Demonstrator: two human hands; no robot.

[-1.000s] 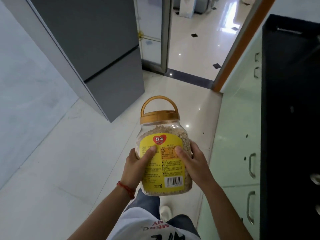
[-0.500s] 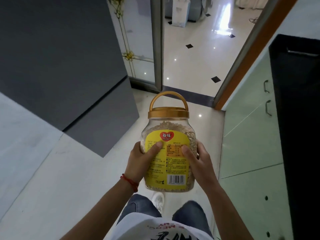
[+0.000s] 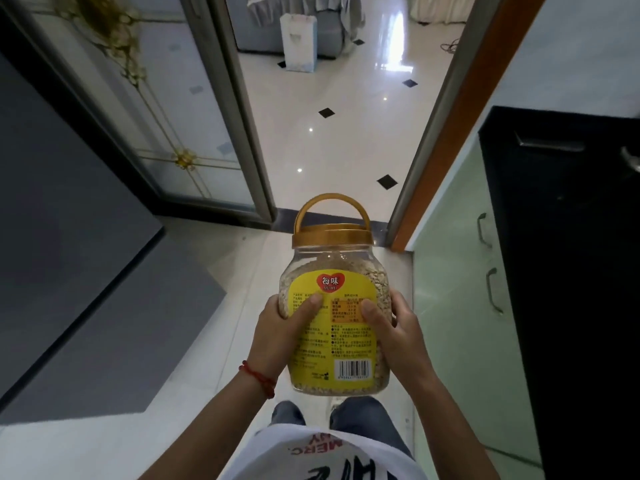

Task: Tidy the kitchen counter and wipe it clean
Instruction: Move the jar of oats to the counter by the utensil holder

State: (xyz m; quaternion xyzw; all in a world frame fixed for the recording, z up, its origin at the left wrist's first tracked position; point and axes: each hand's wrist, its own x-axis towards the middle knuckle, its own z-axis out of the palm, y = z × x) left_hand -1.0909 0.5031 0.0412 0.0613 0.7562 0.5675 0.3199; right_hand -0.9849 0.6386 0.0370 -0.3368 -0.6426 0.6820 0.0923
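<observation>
Oats fill the clear plastic jar with the gold screw lid, arched gold handle and yellow label (image 3: 334,317), and we hold it upright in front of our chest, its long axis running from the base near our waist up to the handle that points toward the open doorway (image 3: 339,109). Our left hand (image 3: 282,336) is clamped on the jar's left side with the thumb laid across the label, a red string bracelet (image 3: 258,377) at the wrist; our right hand (image 3: 398,332) is clamped on the right side, its thumb pressing the label too. Both hands sit at about the same height, so neither is nearer, and the jar is carried between them clear of every surface. The black desk (image 3: 571,271) lies off to our right above the pale green cabinet doors (image 3: 457,306), well apart from the jar, so setting it down there would mean turning right; we judge this a carrying step in the tidying, with the wiping not yet begun. Compared with a second ago, the grip is unchanged, but the view has swung: the grey refrigerator (image 3: 86,271) has slid off to the left, the glass sliding door (image 3: 166,109) now shows fully, and the doorway stands straight ahead.
</observation>
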